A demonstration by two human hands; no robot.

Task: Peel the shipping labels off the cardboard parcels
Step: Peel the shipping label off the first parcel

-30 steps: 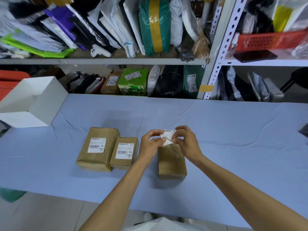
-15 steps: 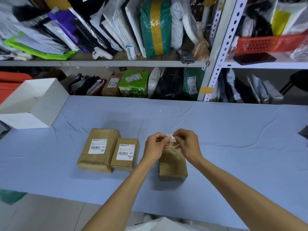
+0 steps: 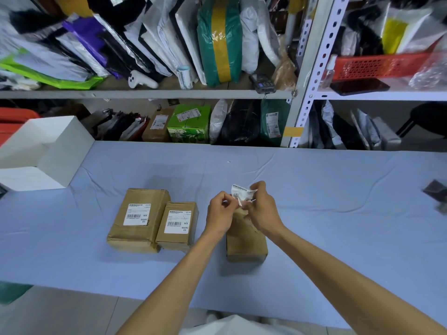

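Three brown cardboard parcels lie on the blue table (image 3: 338, 213). The large left parcel (image 3: 137, 221) carries a white shipping label (image 3: 137, 214). The middle parcel (image 3: 177, 226) beside it also bears a white label (image 3: 178, 222). The right parcel (image 3: 245, 240) shows a bare top with torn paper marks. Above its far end, my left hand (image 3: 221, 213) and my right hand (image 3: 262, 211) both pinch a crumpled white label (image 3: 242, 193), which is off the parcel.
A white open box (image 3: 48, 151) stands at the table's left rear. Behind the table, metal shelves (image 3: 304, 76) hold many mailers, bags and a red basket (image 3: 377, 66). A dark object (image 3: 435, 192) lies at the right edge.
The label has come up from the right parcel and is more crumpled between my fingers. Both hands stay close together above the parcel's far end.
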